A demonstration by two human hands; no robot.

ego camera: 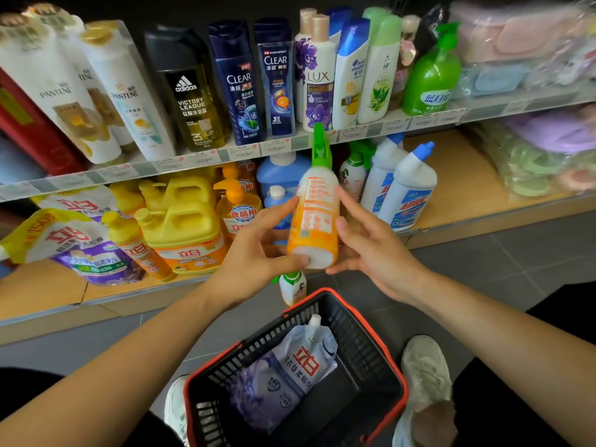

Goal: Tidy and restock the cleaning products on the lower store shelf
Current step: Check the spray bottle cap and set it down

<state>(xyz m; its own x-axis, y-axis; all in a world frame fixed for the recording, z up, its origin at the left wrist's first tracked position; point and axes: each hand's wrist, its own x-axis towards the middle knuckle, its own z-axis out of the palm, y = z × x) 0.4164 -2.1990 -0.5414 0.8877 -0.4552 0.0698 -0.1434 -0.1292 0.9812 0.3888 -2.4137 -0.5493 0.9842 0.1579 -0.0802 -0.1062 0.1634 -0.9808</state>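
Note:
An orange and white spray bottle (315, 211) with a green trigger top is held up in front of the lower shelf (42, 295). My left hand (258, 243) grips its left side, thumb under the base. My right hand (371, 240) touches its right side with fingers spread and nearly straight. On the lower shelf stand yellow detergent jugs (183, 221), an orange pump bottle (237, 208), blue bottles (280, 175), refill pouches (74, 240) and white toilet-cleaner bottles (406, 191).
A black basket with red rim (383, 346) sits on the floor between my shoes, holding a purple refill pouch (290, 369). A small white and green bottle (293, 287) stands on the floor behind it. The upper shelf carries shampoo bottles (274, 79). Bare shelf board lies right of the toilet cleaners.

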